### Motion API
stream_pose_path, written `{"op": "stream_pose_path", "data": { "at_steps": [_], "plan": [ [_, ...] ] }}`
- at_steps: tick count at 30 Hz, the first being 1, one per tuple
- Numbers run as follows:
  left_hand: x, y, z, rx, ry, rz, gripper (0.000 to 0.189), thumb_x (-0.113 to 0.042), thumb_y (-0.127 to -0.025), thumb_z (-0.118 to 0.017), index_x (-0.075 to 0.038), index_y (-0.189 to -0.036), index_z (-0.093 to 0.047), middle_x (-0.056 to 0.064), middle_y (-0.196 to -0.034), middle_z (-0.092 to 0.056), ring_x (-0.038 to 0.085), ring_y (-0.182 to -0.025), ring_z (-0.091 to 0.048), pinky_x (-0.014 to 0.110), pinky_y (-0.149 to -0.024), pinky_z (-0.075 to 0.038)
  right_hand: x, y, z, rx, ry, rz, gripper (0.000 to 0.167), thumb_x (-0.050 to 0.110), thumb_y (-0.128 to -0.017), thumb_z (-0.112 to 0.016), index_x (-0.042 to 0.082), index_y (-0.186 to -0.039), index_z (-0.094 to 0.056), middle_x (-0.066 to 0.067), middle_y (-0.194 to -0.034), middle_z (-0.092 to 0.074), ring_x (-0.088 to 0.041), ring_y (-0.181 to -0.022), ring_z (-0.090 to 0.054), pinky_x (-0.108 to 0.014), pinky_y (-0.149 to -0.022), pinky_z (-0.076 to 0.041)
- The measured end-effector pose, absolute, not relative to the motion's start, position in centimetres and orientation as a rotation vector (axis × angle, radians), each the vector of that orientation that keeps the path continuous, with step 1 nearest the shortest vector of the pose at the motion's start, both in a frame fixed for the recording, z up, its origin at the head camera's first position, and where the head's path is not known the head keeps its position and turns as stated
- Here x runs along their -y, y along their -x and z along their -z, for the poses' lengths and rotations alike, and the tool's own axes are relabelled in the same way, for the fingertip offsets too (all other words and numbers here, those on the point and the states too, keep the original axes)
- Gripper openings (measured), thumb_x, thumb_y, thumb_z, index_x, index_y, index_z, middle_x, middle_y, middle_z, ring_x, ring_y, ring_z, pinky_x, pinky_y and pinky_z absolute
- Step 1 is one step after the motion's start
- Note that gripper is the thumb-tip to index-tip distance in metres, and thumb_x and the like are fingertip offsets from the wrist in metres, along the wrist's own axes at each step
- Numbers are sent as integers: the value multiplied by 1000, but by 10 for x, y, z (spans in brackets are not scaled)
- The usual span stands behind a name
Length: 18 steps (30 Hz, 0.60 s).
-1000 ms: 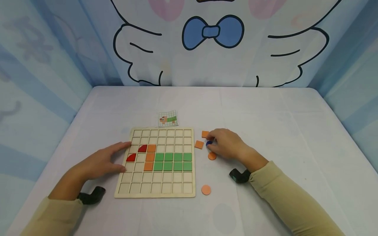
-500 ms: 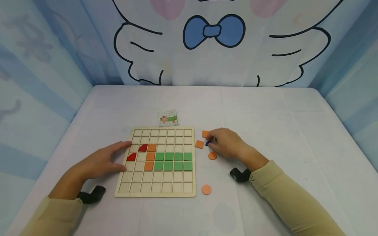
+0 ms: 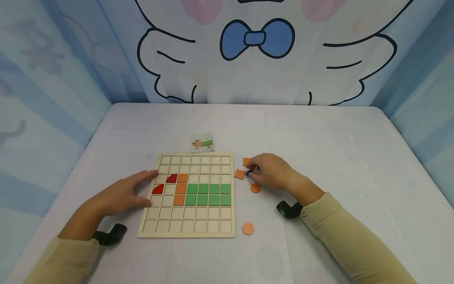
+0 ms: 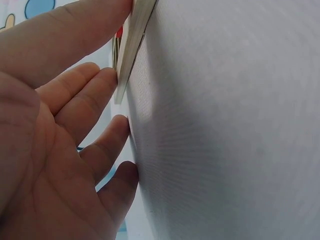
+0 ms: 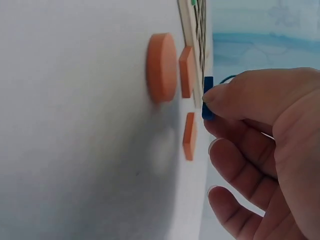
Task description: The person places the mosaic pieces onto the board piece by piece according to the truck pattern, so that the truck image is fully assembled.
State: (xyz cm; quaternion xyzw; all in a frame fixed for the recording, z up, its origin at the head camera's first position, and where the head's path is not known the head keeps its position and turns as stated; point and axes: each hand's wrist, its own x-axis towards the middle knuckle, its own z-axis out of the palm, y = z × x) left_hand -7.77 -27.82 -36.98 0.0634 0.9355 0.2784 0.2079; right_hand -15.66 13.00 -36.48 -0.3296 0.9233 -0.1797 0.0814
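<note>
My right hand (image 3: 271, 171) pinches a small blue tile (image 5: 208, 84) between thumb and fingertips. In the right wrist view that tile shows edge-on, above the table surface. Beside this hand lie two orange square tiles (image 3: 239, 174) and a round orange tile (image 3: 255, 188). My left hand (image 3: 118, 193) is spread at the left edge of a wooden grid board (image 3: 213, 233), fingertip and thumb touching its rim. Set in the board are two red quarter-round tiles (image 3: 158, 189), a column of orange squares (image 3: 180, 189) and two rows of green squares (image 3: 202, 200).
A small picture card (image 3: 202, 142) with a gridded animal lies behind the board. Another round, paler orange tile (image 3: 248, 228) lies right of the board's near corner. A white cloth covers the table (image 3: 319, 138); printed curtains (image 3: 255, 79) stand at the back and sides.
The blue tile has gone from lying by the right fingertips to being pinched and turned on edge. The right fingertips shifted slightly left. The left hand has stayed put.
</note>
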Motion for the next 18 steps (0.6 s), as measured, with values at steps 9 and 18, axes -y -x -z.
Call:
{"op": "stream_pose_path", "data": {
  "at_steps": [9,18],
  "plan": [
    [278,78,369,-2613,-178,-774,93,-37,-80,-83,-14,-156,-35,24,-158,-28,49,-142,-24,66,-106,-27,-106,153,355,-2735,1119,575,18,13,-92,-68,6,-108,-72,0,-97,-69,-18,-92,-62,-38,-88,-47],
    [280,78,371,-2588,-169,-796,94,-37,-79,-84,-14,-156,-35,24,-158,-27,49,-143,-23,66,-107,-26,-70,150,352,-2664,1234,528,19,13,-94,-66,7,-111,-72,0,-102,-69,-17,-95,-61,-34,-88,-47]
  ]
}}
